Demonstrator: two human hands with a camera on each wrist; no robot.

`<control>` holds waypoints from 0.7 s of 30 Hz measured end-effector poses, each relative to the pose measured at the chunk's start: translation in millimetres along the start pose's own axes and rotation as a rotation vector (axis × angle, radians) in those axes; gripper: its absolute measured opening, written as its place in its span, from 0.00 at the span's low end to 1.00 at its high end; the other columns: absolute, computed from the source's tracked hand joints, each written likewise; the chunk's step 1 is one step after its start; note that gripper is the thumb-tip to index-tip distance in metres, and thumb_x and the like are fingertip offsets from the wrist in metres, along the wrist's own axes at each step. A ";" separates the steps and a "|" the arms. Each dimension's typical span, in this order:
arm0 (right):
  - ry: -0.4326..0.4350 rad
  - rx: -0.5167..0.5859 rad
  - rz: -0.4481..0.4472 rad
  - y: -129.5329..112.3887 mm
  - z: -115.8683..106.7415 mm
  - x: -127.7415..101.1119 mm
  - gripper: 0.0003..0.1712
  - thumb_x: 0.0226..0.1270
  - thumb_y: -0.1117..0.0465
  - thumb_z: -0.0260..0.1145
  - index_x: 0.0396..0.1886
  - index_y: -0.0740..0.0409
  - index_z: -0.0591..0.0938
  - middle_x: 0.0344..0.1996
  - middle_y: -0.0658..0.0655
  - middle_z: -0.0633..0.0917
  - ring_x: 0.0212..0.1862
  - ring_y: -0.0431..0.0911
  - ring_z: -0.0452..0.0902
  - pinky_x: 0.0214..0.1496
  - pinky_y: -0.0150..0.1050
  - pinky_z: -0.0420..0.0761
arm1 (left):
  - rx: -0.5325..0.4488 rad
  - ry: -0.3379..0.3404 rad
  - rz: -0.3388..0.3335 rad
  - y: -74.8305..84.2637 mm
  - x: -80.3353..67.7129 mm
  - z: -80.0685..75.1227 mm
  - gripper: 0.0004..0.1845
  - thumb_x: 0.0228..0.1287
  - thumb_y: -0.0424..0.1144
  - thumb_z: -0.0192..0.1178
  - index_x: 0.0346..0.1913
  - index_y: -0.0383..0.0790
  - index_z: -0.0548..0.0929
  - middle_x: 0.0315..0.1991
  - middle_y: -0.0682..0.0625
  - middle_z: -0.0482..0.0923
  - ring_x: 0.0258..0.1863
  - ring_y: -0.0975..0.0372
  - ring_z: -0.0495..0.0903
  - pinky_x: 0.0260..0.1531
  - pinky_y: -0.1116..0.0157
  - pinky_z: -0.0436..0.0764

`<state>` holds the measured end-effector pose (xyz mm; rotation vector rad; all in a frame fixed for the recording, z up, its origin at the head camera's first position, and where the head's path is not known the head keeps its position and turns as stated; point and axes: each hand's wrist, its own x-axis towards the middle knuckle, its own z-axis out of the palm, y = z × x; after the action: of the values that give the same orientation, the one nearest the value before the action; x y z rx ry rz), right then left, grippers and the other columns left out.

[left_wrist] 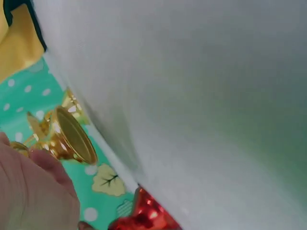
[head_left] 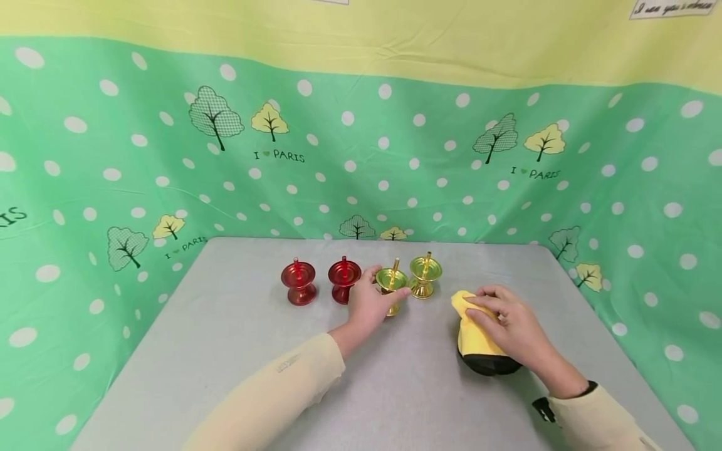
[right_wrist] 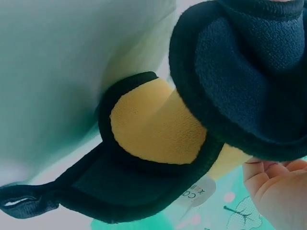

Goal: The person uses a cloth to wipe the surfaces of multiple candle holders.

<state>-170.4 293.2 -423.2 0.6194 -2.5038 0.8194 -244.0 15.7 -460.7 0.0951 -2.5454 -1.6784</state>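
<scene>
My left hand point(head_left: 366, 307) grips a shiny gold pedestal cup point(head_left: 392, 279), which has a thin post standing in its bowl; thumb and fingers lie on opposite sides. In the left wrist view, the underside of that cup's flared base point(left_wrist: 74, 135) shows, turned toward the grey table. A second gold cup point(head_left: 422, 288) stands just behind and to the right. At the right, my right hand point(head_left: 516, 322) pinches the top of a yellow and black cloth point(head_left: 476, 338). The cloth's black trim, hanging loop point(right_wrist: 21, 201) and a pale tag point(right_wrist: 199, 191) appear in the right wrist view.
Two red cups point(head_left: 301, 294) point(head_left: 341, 293) of the same shape stand left of the gold ones, the nearer-to-hand one partly behind my left fingers. A green dotted curtain point(head_left: 383, 156) hangs round the back and sides of the grey table point(head_left: 254, 351).
</scene>
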 end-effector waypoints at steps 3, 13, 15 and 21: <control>0.013 0.019 -0.031 -2.8 3.7 2.9 0.14 0.63 0.71 0.78 0.49 0.58 0.93 0.45 0.54 0.85 0.41 0.35 0.75 0.35 0.27 0.78 | -0.023 -0.046 0.052 1.4 -8.7 -10.4 0.47 0.50 0.55 0.85 0.72 0.45 0.77 0.64 0.45 0.84 0.56 0.54 0.83 0.60 0.51 0.84; 0.070 0.093 -0.123 -23.2 14.6 12.0 0.17 0.58 0.74 0.79 0.48 0.58 0.93 0.46 0.54 0.86 0.43 0.38 0.78 0.41 0.22 0.77 | -0.046 -0.220 0.201 7.4 -27.3 -43.7 0.46 0.54 0.53 0.84 0.75 0.45 0.76 0.66 0.49 0.83 0.59 0.59 0.85 0.57 0.54 0.88; 0.109 0.094 -0.185 -30.3 18.2 15.6 0.17 0.58 0.74 0.80 0.47 0.58 0.93 0.46 0.55 0.86 0.43 0.40 0.79 0.44 0.22 0.78 | -0.045 -0.256 0.180 8.9 -26.1 -47.8 0.47 0.53 0.52 0.85 0.74 0.43 0.77 0.64 0.47 0.84 0.55 0.61 0.86 0.54 0.58 0.89; 0.215 -0.039 -0.461 -57.4 35.7 28.3 0.12 0.81 0.54 0.67 0.50 0.54 0.92 0.45 0.60 0.86 0.40 0.49 0.82 0.40 0.37 0.84 | 0.089 -0.325 0.210 14.1 -21.7 -57.6 0.48 0.48 0.51 0.87 0.71 0.38 0.79 0.58 0.44 0.87 0.51 0.59 0.87 0.51 0.60 0.89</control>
<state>-172.0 221.3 -409.4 0.9886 -2.0609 0.6221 -216.0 -29.1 -426.1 -0.4601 -2.7363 -1.6134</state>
